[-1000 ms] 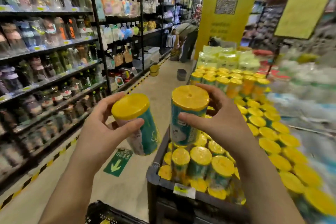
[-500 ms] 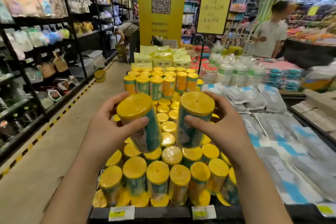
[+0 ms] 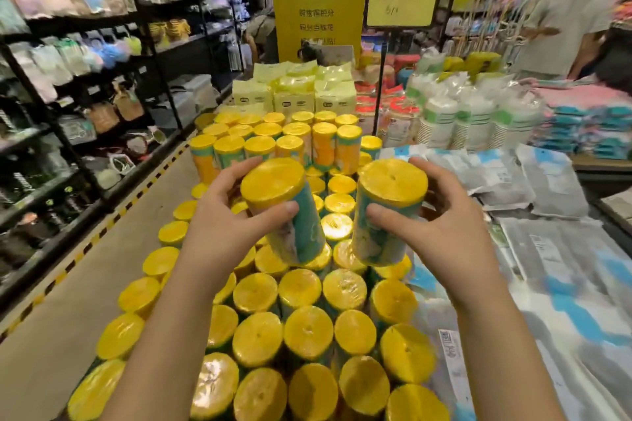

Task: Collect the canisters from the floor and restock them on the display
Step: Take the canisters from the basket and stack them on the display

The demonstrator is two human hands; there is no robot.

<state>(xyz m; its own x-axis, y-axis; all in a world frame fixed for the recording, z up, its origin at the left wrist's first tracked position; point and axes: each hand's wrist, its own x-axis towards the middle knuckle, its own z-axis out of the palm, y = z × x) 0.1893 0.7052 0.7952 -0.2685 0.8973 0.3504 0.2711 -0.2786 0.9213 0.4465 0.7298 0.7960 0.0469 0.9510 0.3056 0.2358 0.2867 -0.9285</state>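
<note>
Gripping one yellow-lidded teal cylindrical canister (image 3: 285, 215) in the left hand (image 3: 219, 232) and a second canister (image 3: 386, 215) in the right hand (image 3: 441, 229), fingers (image 3: 236, 169) curled round each, above the stocked rows (image 3: 307, 331), we judge restocking under way: next, seat both upright in gaps.

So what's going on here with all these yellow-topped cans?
A person is restocking in a shop, one can-shaped canister in each hand. The left hand grips the left canister, tilted; the right hand grips the right canister, closer to upright. Both are held above the stocked canisters packed in rows below, and neither is set down yet.
</note>
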